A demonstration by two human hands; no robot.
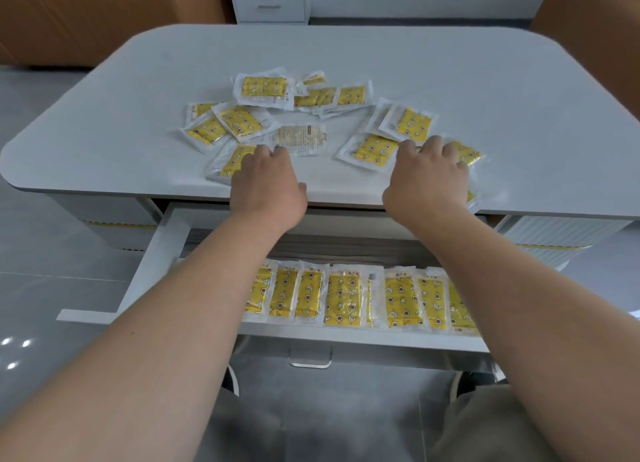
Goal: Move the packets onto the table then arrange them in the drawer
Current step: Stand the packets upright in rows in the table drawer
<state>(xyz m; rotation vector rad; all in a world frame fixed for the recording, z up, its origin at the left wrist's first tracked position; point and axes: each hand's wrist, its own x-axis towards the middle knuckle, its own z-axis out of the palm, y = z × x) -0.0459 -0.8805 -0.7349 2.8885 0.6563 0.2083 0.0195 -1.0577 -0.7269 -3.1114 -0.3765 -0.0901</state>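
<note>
Yellow packets [264, 88] sealed in clear film are lying in a loose scatter across the middle of the grey desk [450, 63]. Some are overlapping, and one face-down packet [300, 139] is showing its printed back. More are sitting in a neat, overlapping row [343, 298] along the near side of the open drawer [157, 250], which is hanging out below the desk's near edge. The far strip of the drawer is bare. Judging by this, the arranging is partly done, with plenty of packets waiting on the desk.

The person is reaching both arms over the drawer. The left hand [268, 184] is bending its fingers down onto the near-left packet [232, 163]. The knuckles are hiding the fingertips, so it cannot be told whether its grip is closing on the film or only touching it. The right hand [427, 181] is lying over the near-right packet [465, 153], with film edges peeking out beside the palm. Its grip is equally unreadable.

These packets are looking light, thin and floppy, with slick wrappers likely to skate on the smooth desk. Pinching the clear sealed border, or dragging one to the desk's near edge to get a thumb beneath, is probably the surest hold. Gathering several at once is risking a fanned, slipping stack.
</note>
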